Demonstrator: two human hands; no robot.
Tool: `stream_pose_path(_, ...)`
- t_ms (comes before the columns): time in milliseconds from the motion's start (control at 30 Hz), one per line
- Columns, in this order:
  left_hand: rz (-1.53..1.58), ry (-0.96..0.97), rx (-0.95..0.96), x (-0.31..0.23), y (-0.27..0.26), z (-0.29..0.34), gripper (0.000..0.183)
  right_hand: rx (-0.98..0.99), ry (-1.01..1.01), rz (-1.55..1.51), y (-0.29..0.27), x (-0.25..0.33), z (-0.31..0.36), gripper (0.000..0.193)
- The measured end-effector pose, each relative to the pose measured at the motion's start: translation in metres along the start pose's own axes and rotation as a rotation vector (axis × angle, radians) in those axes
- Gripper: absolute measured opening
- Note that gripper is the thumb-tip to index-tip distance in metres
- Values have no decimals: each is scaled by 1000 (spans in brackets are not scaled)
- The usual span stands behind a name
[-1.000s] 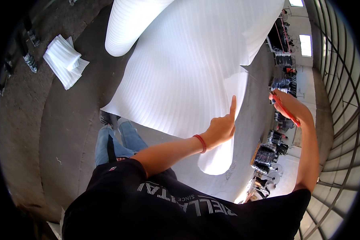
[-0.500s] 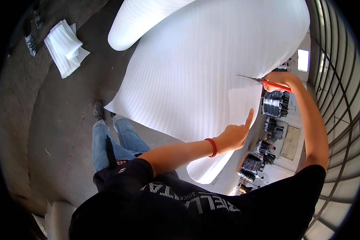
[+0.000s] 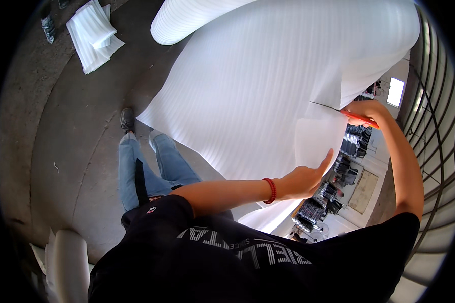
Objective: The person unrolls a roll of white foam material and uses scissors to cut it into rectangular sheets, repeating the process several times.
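Currently gripping red-handled scissors (image 3: 354,116) in the right hand (image 3: 367,109), reaching them in over the right edge of the white foam sheet (image 3: 253,101).
Resting the left hand (image 3: 301,183) farther down that edge, with one digit outstretched, too hidden underneath to tell pinching from pressing. Perhaps risking a crooked cut or tear through leaving the sheet slack and curving beside the legs (image 3: 171,159); perhaps also risking nicked skin through steering the scissors down that edge, toward the left hand.
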State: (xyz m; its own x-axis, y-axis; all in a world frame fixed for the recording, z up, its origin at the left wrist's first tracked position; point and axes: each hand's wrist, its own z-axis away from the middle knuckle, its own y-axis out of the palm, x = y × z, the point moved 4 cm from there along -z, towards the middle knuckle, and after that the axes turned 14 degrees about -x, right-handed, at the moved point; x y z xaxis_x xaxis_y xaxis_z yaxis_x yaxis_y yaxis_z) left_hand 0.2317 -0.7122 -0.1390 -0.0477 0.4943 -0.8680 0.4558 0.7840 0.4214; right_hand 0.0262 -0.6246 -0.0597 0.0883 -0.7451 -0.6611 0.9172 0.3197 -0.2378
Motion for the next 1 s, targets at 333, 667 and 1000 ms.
stream_pose_path(333,74,-5,-11,8,4,7,78,-132,-49,279,0,41,17,13)
stream_pose_path(667,71,13,-38,23,-1,24,74,-83,21,198,15,47,-27,10)
stream_pose_path(1000,38,-41,49,34,-14,43,76,-108,-17,75,3,8,62,39)
